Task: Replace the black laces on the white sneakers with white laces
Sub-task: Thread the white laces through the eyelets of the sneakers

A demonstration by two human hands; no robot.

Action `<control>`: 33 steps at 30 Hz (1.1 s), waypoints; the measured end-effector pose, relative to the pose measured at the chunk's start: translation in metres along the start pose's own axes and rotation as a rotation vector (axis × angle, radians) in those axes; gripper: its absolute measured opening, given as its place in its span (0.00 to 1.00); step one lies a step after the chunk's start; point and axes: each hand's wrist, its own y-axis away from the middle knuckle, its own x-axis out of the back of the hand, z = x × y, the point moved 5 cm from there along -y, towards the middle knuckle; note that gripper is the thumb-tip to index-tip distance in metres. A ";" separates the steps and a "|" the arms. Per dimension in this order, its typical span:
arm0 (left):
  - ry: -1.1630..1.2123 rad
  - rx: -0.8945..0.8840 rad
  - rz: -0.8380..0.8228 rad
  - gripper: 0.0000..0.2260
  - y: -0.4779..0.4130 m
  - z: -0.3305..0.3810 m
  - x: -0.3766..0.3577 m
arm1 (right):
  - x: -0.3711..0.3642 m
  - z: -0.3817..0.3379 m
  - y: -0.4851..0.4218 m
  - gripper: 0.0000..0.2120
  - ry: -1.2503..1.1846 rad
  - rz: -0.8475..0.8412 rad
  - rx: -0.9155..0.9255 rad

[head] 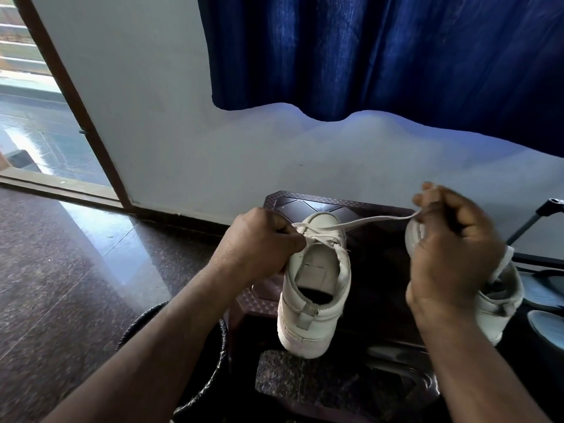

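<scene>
A white sneaker stands on a dark brown plastic stool, heel toward me, threaded with a white lace. My left hand pinches the lace at the sneaker's left eyelets. My right hand grips the other end of the lace and holds it taut out to the right. A second white sneaker lies on the stool's right side, mostly hidden behind my right hand. No black lace shows.
A blue curtain hangs over the pale wall behind the stool. An open doorway is at the left. The floor is dark polished stone. A black-and-white cord curves below my left forearm. Dark items sit at the right edge.
</scene>
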 end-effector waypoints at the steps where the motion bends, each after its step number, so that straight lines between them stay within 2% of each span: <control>1: 0.004 0.001 -0.004 0.06 -0.001 0.000 0.000 | 0.005 -0.007 -0.002 0.09 0.030 0.044 0.063; 2: 0.008 0.002 -0.010 0.06 -0.002 -0.001 0.000 | 0.007 -0.014 -0.001 0.10 0.073 0.046 0.126; 4: 0.024 0.002 -0.026 0.05 -0.002 -0.001 -0.001 | -0.003 -0.024 0.009 0.09 0.165 -0.061 0.204; 8: 0.103 0.029 -0.067 0.05 -0.003 -0.003 -0.004 | -0.040 -0.016 0.042 0.03 0.266 -0.408 0.171; 12: 0.207 0.085 -0.127 0.10 -0.003 -0.008 -0.004 | -0.053 -0.012 0.052 0.04 0.404 -0.563 0.238; 17: 0.274 0.113 -0.157 0.13 -0.003 -0.009 -0.004 | -0.055 0.000 0.049 0.03 0.636 -0.643 0.251; 20: 0.288 0.105 -0.164 0.14 -0.002 -0.010 -0.004 | -0.055 0.000 0.049 0.03 0.650 -0.654 0.242; 23: 0.298 0.102 -0.166 0.10 -0.002 -0.010 -0.004 | -0.056 -0.001 0.051 0.04 0.622 -0.664 0.253; 28: 0.364 0.119 -0.200 0.20 0.000 -0.010 -0.005 | -0.059 0.000 0.054 0.05 0.633 -0.642 0.256; 30: 0.447 0.166 -0.222 0.21 -0.002 -0.013 -0.009 | -0.060 0.000 0.056 0.06 0.643 -0.635 0.267; 33: 0.429 0.226 -0.231 0.21 -0.005 -0.018 -0.017 | -0.061 0.000 0.058 0.05 0.665 -0.639 0.260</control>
